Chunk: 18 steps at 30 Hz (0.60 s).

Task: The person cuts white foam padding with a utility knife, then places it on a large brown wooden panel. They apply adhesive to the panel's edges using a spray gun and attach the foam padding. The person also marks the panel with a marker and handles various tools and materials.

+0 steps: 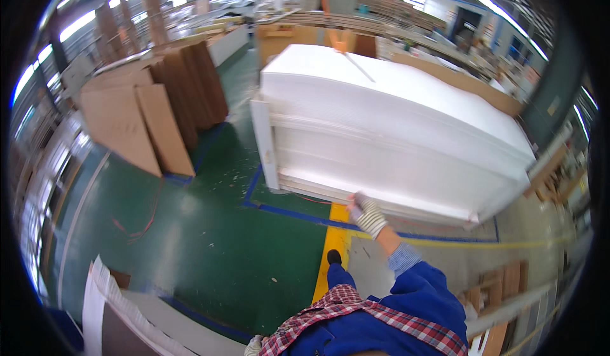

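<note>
My right hand [367,213], in a striped glove that leaves the fingertips bare, is held out in front of me. Its fingers look loosely curled together, slightly blurred, and nothing shows in them. Behind it in the picture stands a stack of large white panels [381,134]; I cannot tell whether the hand touches it. My left hand [253,346], also gloved, barely shows at the lower edge beside my checked red apron [340,302]. The fingers of that hand are hidden. Close to it on the left is a white board-like piece [184,321] with a ragged edge.
Brown boards [136,118] lean in a row at the left. A green floor [210,248] carries blue tape lines and a yellow strip [330,254], near which one of my shoes shows. Wooden pieces [499,286] lie at the lower right. A dark pillar [559,95] rises at the right.
</note>
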Each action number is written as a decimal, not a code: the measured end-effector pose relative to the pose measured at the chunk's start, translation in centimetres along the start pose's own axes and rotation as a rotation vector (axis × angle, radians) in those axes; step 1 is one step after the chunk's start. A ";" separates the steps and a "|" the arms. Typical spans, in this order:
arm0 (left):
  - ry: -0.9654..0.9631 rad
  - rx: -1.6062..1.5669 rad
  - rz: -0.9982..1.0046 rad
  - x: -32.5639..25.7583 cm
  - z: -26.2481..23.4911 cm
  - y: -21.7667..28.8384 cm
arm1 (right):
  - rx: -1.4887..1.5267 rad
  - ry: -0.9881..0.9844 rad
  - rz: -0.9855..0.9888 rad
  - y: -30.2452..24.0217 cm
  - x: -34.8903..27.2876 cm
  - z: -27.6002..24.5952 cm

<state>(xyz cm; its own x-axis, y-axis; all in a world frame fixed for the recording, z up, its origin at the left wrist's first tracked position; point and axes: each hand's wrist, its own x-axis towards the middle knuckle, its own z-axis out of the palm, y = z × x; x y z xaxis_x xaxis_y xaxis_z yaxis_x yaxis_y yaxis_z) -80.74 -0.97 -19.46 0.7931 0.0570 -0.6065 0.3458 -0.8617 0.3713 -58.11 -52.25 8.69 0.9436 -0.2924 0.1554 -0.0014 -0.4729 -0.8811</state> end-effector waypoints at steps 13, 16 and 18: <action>0.063 -0.795 -0.845 -0.8 6.6 16.9 | -0.365 0.306 -0.365 -2.9 62.3 -19.9; 0.016 -0.699 -0.456 1.7 9.9 21.0 | -0.416 0.286 -0.334 -2.3 67.4 -20.4; 0.021 -0.621 -0.658 2.4 10.9 23.4 | -0.400 0.246 -0.331 -2.2 69.2 -18.9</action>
<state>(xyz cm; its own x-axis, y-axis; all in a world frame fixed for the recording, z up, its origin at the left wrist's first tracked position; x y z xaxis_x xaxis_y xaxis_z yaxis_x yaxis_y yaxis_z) -76.24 -26.54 -19.86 0.3458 0.4563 -0.8199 0.9363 -0.2246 0.2699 0.93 -87.12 29.83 0.8101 -0.2373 0.5362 0.1107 -0.8361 -0.5373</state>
